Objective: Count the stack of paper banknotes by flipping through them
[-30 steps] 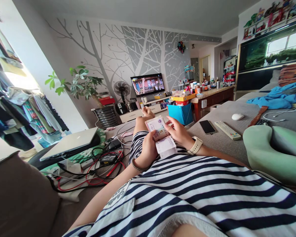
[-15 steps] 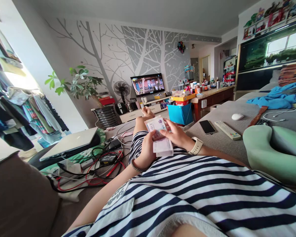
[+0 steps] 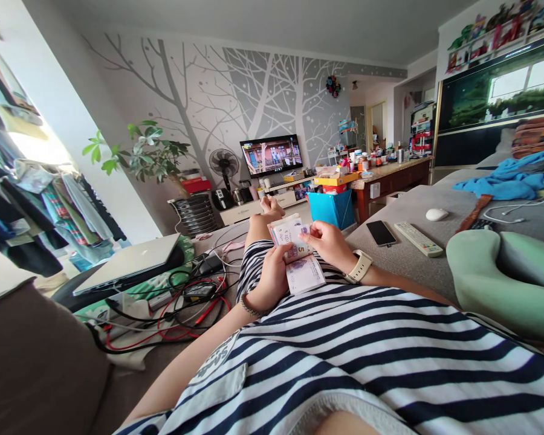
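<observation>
I lie back on a grey sofa in a navy-and-white striped garment. My left hand (image 3: 272, 275) is wrapped round a folded stack of banknotes (image 3: 298, 257), held over my lap. My right hand (image 3: 330, 244), with a white watch on the wrist, pinches the top notes at the stack's upper right edge. One note hangs bent down toward me, and a purple note with a 5 shows on top.
A phone (image 3: 381, 232), remote control (image 3: 417, 238) and white mouse (image 3: 436, 214) lie on the sofa seat to my right, with a green neck pillow (image 3: 503, 278) nearer. At left are a laptop (image 3: 129, 261) and tangled red and black cables (image 3: 181, 302). A television (image 3: 271, 154) stands ahead.
My right fingers have flicked another note down off the stack. The lower bent notes swung toward me again. Both hands stay over my lap.
</observation>
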The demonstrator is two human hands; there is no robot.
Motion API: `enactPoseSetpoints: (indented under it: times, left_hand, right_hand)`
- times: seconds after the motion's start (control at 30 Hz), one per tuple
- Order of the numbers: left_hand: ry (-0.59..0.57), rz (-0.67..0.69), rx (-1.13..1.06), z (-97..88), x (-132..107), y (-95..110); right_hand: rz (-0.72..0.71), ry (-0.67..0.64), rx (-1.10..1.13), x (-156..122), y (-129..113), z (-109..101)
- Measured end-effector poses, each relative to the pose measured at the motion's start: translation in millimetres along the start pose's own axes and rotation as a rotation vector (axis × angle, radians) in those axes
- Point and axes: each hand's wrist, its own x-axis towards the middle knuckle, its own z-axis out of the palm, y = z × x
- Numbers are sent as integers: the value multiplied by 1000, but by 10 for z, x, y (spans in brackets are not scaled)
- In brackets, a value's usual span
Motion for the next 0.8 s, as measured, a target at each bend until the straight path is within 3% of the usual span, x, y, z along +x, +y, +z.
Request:
enactPoseSetpoints:
  times: [0.3, 0.8]
  left_hand:
    - [-17, -59, -79, -32, 42, -39]
    - [78, -93, -120, 25, 16, 5]
  right_hand:
    - [-36, 12, 19, -16, 22, 18]
    - [-65, 34, 70, -45, -27, 12]
